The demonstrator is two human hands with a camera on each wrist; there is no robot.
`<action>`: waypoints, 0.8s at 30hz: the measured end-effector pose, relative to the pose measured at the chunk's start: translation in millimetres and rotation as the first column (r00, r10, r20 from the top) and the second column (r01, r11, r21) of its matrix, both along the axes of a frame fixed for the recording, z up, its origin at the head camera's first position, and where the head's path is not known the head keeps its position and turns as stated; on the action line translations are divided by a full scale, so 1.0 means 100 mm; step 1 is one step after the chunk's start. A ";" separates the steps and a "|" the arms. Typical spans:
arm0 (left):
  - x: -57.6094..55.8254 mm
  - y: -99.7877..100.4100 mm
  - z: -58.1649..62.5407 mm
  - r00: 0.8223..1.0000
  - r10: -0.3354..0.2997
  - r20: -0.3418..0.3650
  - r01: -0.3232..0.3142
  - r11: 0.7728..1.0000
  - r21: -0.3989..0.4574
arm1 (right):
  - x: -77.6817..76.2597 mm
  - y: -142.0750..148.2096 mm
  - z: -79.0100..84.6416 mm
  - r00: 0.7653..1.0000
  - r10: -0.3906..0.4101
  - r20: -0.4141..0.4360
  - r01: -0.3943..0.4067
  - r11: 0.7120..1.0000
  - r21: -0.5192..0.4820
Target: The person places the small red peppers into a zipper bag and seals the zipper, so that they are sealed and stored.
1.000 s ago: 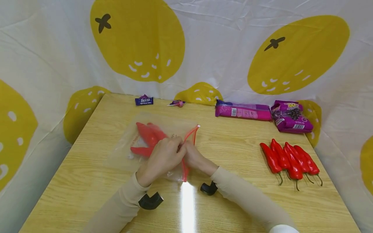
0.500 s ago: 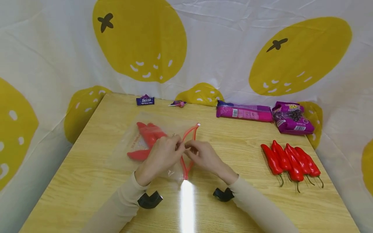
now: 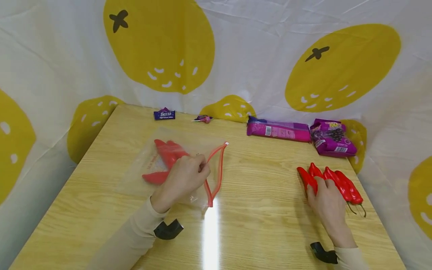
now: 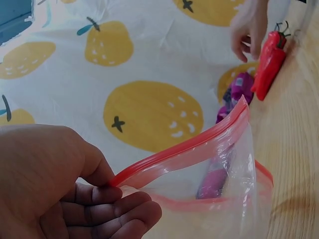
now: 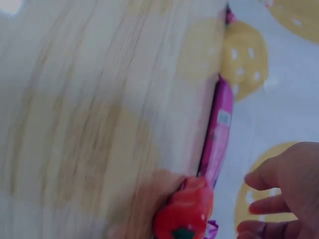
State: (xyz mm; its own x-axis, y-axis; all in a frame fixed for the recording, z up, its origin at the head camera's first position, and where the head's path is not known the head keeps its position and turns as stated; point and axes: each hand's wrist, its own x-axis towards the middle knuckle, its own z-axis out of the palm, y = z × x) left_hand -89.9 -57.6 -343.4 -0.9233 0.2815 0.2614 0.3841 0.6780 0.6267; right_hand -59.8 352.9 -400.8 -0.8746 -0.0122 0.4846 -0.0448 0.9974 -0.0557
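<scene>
Plastic bag (image 3: 194,146): translucent, lying on the wooden table (image 3: 263,217) left of centre, gaping at the red zip edge (image 3: 221,165) on its right side.
Bagged peppers (image 3: 167,153): red, seen through the plastic, partly hidden behind the left hand (image 3: 180,178).
Left hand: pinching one strip of the zip edge between thumb and forefinger, with the remaining fingers loosely bent.
Right hand (image 3: 329,206): over the loose peppers (image 3: 351,189), parted and slightly bent at the fingers, gripping nothing; apart from the peppers in the right wrist view.
Loose peppers: red, glossy, side by side at the table's right, partly covered from above, with two green stems visible toward the near edge.
Long purple packet (image 3: 288,131): flat along the back, right beside the fuller purple packet (image 3: 332,142).
Navy wrapper (image 3: 164,115): at the back left, printed in white.
Lollipop (image 3: 205,119): between wrapper and long packet.
Backdrop (image 3: 251,56): white cloth, printed with large yellow fruit.
</scene>
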 end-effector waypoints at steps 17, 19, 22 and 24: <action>0.01 -0.01 -0.02 1.000 0.011 0.025 -0.011 1.000 0.002 | 0.08 0.11 -0.10 0.965 -0.080 0.251 0.069 0.996 0.053; 0.01 -0.01 -0.02 1.000 0.010 0.029 -0.010 1.000 0.000 | 0.08 0.11 -0.10 0.965 -0.078 0.250 0.067 0.997 0.049; 0.00 -0.01 -0.01 0.999 0.007 0.037 -0.006 1.000 -0.003 | 0.06 0.06 -0.04 0.963 -0.060 0.261 0.065 0.998 -0.011; 0.00 0.00 -0.01 0.999 0.005 0.035 -0.004 1.000 -0.008 | 0.03 -0.02 0.03 0.961 -0.009 0.275 0.037 0.995 -0.098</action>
State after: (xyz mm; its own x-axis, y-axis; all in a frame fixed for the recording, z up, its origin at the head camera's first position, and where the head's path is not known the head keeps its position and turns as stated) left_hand -89.9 -58.1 -344.2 -0.9330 0.2792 0.2268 0.3591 0.6846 0.6344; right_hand -56.9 350.7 -397.8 -0.9735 0.0460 0.2238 0.0091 0.9866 -0.1628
